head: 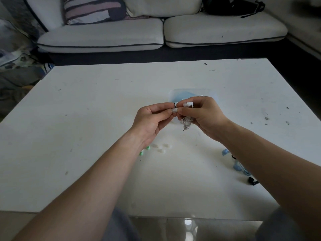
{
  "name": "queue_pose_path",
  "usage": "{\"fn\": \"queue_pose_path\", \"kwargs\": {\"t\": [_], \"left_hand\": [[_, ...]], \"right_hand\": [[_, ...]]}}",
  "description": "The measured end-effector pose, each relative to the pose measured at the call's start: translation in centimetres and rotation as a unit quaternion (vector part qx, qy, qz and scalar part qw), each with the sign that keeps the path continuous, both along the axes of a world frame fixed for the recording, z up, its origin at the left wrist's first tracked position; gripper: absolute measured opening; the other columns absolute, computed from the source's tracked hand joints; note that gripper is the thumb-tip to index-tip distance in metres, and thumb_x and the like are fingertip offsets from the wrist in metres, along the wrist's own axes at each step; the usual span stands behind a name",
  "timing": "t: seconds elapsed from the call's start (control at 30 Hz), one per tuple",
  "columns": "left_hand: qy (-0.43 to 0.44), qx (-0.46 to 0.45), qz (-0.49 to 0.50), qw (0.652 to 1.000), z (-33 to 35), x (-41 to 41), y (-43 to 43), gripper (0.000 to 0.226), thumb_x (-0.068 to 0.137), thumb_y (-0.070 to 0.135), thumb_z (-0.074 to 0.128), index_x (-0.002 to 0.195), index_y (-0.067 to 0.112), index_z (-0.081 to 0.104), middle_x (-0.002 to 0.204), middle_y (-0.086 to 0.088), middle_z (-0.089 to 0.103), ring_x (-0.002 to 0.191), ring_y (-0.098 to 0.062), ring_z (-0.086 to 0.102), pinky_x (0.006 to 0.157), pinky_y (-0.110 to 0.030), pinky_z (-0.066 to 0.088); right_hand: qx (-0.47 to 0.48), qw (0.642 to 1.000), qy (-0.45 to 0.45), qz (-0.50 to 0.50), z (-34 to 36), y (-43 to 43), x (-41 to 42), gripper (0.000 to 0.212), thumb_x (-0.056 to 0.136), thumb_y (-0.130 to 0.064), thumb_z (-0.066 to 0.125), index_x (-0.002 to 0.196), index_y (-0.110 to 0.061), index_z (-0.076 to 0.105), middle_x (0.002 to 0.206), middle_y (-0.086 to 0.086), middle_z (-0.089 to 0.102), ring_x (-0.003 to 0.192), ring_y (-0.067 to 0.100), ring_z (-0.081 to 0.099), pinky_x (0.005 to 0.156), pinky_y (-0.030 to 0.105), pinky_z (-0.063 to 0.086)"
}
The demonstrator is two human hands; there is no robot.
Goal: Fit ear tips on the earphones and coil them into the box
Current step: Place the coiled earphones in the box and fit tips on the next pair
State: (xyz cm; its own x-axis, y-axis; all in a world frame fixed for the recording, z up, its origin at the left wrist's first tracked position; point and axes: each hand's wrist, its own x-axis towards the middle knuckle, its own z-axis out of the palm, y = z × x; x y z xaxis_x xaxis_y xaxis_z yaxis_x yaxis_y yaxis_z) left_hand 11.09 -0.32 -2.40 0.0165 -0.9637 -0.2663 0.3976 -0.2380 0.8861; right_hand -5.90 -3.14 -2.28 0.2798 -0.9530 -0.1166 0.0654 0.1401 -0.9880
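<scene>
White low table (86, 119) in front of a pale sofa (104, 37), dim light. Right hand (206, 115) grips the white earphones (186, 121), bundled, plug hanging below the grip, one bud (188, 104) just above it apparently already tipped. Left hand (149, 120) pinches an ear tip (174, 110) where the two hands meet. Judged: second tip being fitted; next it needs pressing squarely on, then the coil goes into the clear box (173, 94) just behind the grip, with spare tips (160, 147) lying on the near side.
</scene>
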Motion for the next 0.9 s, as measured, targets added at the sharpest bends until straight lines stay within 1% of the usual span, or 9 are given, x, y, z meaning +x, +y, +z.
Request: {"fn": "queue_pose_path", "kwargs": {"t": [0.17,0.37,0.47,0.53,0.6,0.67,0.77,0.83,0.9], "left_hand": [[0.005,0.003,-0.006,1.000,0.0,0.0,0.0,0.018,0.089,-0.012,0.059,0.096,0.000,0.070,0.089,-0.012,0.075,0.082,-0.019,0.074,0.074,-0.019,0.057],[-0.022,-0.002,-0.032,0.999,0.3,0.2,-0.1,0.017,0.094,-0.002,0.057,0.101,0.005,0.071,0.095,-0.010,0.075,0.088,-0.021,0.074,0.083,-0.025,0.059],[-0.074,-0.019,-0.051,0.996,0.1,0.3,0.0,0.016,0.090,0.002,0.066,0.105,0.006,0.071,0.100,-0.011,0.073,0.093,-0.023,0.072,0.089,-0.030,0.057],[-0.136,-0.043,-0.061,0.988,-0.3,0.2,0.1,0.020,0.085,0.001,0.072,0.103,0.008,0.073,0.101,-0.011,0.072,0.093,-0.022,0.071,0.087,-0.030,0.057],[-0.190,-0.060,-0.061,0.978,-0.4,-0.1,0.3,0.020,0.083,0.000,0.074,0.101,0.009,0.074,0.098,-0.010,0.071,0.091,-0.021,0.072,0.086,-0.031,0.057],[-0.207,-0.057,-0.042,0.976,-0.4,-0.3,0.3,0.019,0.083,0.000,0.074,0.099,0.009,0.075,0.094,-0.008,0.071,0.089,-0.022,0.072,0.088,-0.033,0.058],[-0.218,-0.059,0.008,0.974,-0.2,-0.4,0.3,0.020,0.080,0.000,0.074,0.092,0.015,0.076,0.088,-0.003,0.071,0.084,-0.016,0.071,0.089,-0.037,0.059],[-0.240,-0.070,0.033,0.968,0.0,-0.3,0.3,0.023,0.078,0.001,0.072,0.090,0.020,0.076,0.089,-0.002,0.070,0.082,-0.012,0.069,0.087,-0.036,0.059],[-0.268,-0.084,0.048,0.959,0.2,-0.4,0.4,0.024,0.077,0.002,0.071,0.090,0.023,0.076,0.090,0.000,0.070,0.082,-0.010,0.068,0.086,-0.033,0.059]], "right_hand": [[0.008,1.000,-0.010,0.000,0.0,0.0,0.1,0.016,0.080,0.002,0.076,0.095,0.006,0.071,0.088,0.021,0.067,0.076,0.028,0.064,0.074,0.033,0.054],[0.046,0.998,-0.052,0.002,-0.1,0.0,0.4,0.014,0.085,0.005,0.070,0.099,0.005,0.069,0.085,0.015,0.070,0.071,0.024,0.065,0.068,0.029,0.054],[0.076,0.996,-0.043,0.001,-0.1,-0.1,0.3,0.015,0.086,0.008,0.067,0.101,0.009,0.068,0.083,0.018,0.063,0.070,0.024,0.062,0.064,0.028,0.056],[0.117,0.992,-0.047,0.001,-0.2,0.0,0.2,0.020,0.087,0.009,0.064,0.108,0.011,0.066,0.086,0.019,0.063,0.068,0.023,0.064,0.063,0.027,0.057],[0.156,0.986,-0.053,0.005,-0.2,0.3,0.2,0.020,0.090,0.006,0.063,0.109,0.010,0.066,0.088,0.019,0.066,0.067,0.020,0.066,0.063,0.027,0.058],[0.196,0.978,-0.069,0.006,0.0,0.6,0.2,0.016,0.092,0.000,0.062,0.106,0.006,0.066,0.087,0.017,0.066,0.068,0.020,0.067,0.063,0.031,0.058],[0.258,0.961,-0.101,-0.002,0.3,1.0,0.1,0.014,0.094,-0.009,0.061,0.104,0.000,0.063,0.087,0.019,0.065,0.071,0.027,0.068,0.065,0.038,0.060],[0.271,0.959,-0.087,0.004,0.5,1.4,0.0,0.016,0.095,-0.014,0.059,0.105,-0.002,0.063,0.089,0.019,0.067,0.075,0.028,0.069,0.066,0.038,0.061],[0.276,0.957,-0.088,0.002,0.6,1.5,-0.1,0.018,0.096,-0.014,0.058,0.107,-0.001,0.062,0.093,0.021,0.068,0.078,0.029,0.069,0.066,0.037,0.061]]}}
